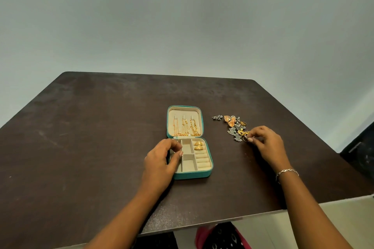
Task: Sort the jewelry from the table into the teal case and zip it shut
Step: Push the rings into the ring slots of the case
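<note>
Right of the open teal case (pixel 190 176), the jewelry pile (pixel 234 126); right hand (pixel 267 143) pinches a ring (pixel 245 138), left hand (pixel 162 159) loosely curled, empty, on the case's left edge.

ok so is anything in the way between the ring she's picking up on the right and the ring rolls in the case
Nothing visible blocks it. The right hand pinches a ring at the near edge of the jewelry pile; bare table lies between it and the open teal case. The left hand rests on the case's far-left side, clear of the ring rolls.
</note>
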The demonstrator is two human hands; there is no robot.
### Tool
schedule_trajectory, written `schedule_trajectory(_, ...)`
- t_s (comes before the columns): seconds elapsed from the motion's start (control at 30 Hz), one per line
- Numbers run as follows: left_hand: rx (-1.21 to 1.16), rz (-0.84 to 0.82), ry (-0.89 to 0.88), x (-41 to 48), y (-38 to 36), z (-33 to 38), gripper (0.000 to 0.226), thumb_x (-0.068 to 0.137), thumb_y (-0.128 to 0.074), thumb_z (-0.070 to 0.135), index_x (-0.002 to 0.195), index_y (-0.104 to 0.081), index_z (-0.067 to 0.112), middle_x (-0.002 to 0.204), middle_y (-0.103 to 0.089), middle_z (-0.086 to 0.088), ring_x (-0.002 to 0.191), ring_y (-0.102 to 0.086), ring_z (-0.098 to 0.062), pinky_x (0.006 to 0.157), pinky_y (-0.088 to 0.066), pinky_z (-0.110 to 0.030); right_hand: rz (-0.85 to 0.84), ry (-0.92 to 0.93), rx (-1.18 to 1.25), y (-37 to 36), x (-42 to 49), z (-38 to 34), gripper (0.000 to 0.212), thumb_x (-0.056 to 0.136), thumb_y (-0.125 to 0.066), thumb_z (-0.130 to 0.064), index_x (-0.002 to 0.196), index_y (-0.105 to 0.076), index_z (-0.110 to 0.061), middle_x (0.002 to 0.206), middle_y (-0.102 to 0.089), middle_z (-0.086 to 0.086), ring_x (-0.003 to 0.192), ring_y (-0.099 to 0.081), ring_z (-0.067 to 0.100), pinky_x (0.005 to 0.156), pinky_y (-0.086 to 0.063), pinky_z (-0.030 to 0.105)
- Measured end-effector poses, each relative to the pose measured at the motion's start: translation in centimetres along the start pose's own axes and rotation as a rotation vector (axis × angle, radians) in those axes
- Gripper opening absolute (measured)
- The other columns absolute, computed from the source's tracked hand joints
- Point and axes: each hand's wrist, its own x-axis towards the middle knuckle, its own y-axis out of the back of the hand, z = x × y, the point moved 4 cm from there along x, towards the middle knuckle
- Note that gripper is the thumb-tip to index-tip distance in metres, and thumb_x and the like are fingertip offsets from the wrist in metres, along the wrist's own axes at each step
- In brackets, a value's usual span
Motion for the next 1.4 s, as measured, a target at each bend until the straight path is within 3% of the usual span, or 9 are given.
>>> schedule_trajectory(0.1,0.007,0.002,-0.005,0.1,0.0,-0.1,0.008,0.084,-0.062,0.012,0.083,-0.060,0.020,0.088,-0.061,0.015,0.089,-0.053,0.003,0.064,-0.041,-0.008,0.038,0.017,0.196,0.5,-0.9,-1.9,0.011,0.080,-0.064,-0.002,0.079,-0.069,-0.012,0.089,-0.066,-0.002,0.083,-0.058,0.013,0.070,-0.041,0.015)
schedule_trajectory(0.23,0.010,-0.003,0.003,0.1,-0.1,0.1,0.008,0.084,-0.062,0.011,0.084,-0.060,0.019,0.088,-0.061,0.014,0.083,-0.055,0.000,0.063,-0.041,-0.008,-0.040,0.178,0.257,0.0,-2.4,-6.5,0.014,0.082,-0.063,-0.004,0.083,-0.069,-0.016,0.083,-0.064,-0.011,0.084,-0.059,0.004,0.071,-0.042,0.007)
schedule_trajectory(0.4,-0.014,0.002,-0.021,-0.1,0.1,0.2,0.008,0.082,-0.065,0.010,0.086,-0.062,0.017,0.090,-0.063,0.008,0.085,-0.057,-0.004,0.068,-0.043,-0.013,-0.121,0.394,0.213,-1.9,-4.3,-12.0,0.011,0.082,-0.064,-0.005,0.084,-0.069,-0.015,0.082,-0.059,-0.016,0.083,-0.057,0.003,0.072,-0.045,0.015)
schedule_trajectory(0.57,-0.020,0.002,-0.058,0.0,0.0,-0.1,0.012,0.077,-0.071,0.014,0.087,-0.066,0.014,0.084,-0.061,0.010,0.080,-0.052,0.004,0.064,-0.038,-0.006,-0.146,0.500,0.229,-3.9,-5.8,-14.9,0.013,0.079,-0.058,-0.015,0.085,-0.070,-0.011,0.083,-0.064,0.001,0.081,-0.060,0.016,0.070,-0.049,0.028)
schedule_trajectory(0.67,-0.036,0.009,-0.054,0.1,0.0,-0.3,0.009,0.076,-0.070,0.014,0.084,-0.065,0.014,0.081,-0.059,0.012,0.078,-0.052,0.004,0.064,-0.038,-0.007,-0.148,0.502,0.239,-4.7,-6.2,-15.3,0.011,0.080,-0.060,-0.011,0.087,-0.069,-0.012,0.084,-0.065,0.002,0.081,-0.060,0.016,0.071,-0.049,0.027)
schedule_trajectory(0.8,-0.082,0.027,-0.025,0.2,0.0,-0.5,0.006,0.073,-0.061,0.021,0.075,-0.062,0.016,0.078,-0.059,0.010,0.077,-0.055,-0.007,0.066,-0.044,-0.020,-0.139,0.421,0.371,-4.9,-6.4,-15.3,0.015,0.078,-0.064,-0.011,0.092,-0.068,-0.015,0.085,-0.064,-0.013,0.083,-0.059,0.003,0.070,-0.044,0.009)
schedule_trajectory(1.07,-0.123,0.025,0.026,0.2,0.1,-0.5,0.007,0.077,-0.067,0.014,0.073,-0.061,0.017,0.076,-0.060,0.009,0.072,-0.054,-0.008,0.066,-0.046,-0.029,-0.122,0.390,0.419,-5.0,-6.7,-14.7,0.009,0.076,-0.066,-0.010,0.084,-0.068,-0.014,0.083,-0.058,-0.020,0.082,-0.056,-0.004,0.068,-0.042,0.008)
schedule_trajectory(1.4,-0.067,0.014,-0.004,0.2,0.0,-0.5,0.009,0.076,-0.071,0.012,0.077,-0.063,0.016,0.077,-0.057,0.015,0.072,-0.053,-0.002,0.064,-0.043,-0.019,-0.125,0.380,0.421,-5.0,-6.4,-14.6,0.007,0.077,-0.069,-0.007,0.080,-0.070,-0.013,0.081,-0.058,-0.014,0.082,-0.055,0.000,0.069,-0.044,0.012)
